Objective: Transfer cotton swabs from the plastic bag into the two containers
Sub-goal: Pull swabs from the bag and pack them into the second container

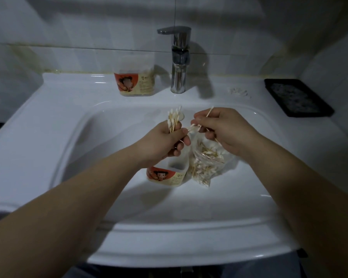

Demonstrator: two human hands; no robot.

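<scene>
Over the white sink basin [109,137], my left hand [165,141] grips an upright bunch of cotton swabs [174,120], white tips up. My right hand [225,129] pinches a few loose swabs [204,119] that cross between its fingers, close to the left thumb. Below both hands a clear plastic bag [205,163] with several swabs lies in the basin. Beside it on the left stands an open container [167,174] with a red and cream label, partly hidden by my left wrist. A second container [135,77] with the same label stands on the back ledge, left of the tap.
A chrome tap [179,59] rises at the back centre. A black tray [297,97] lies on the right ledge, with a small pale clump [238,91] near it. Tiled wall runs behind the sink.
</scene>
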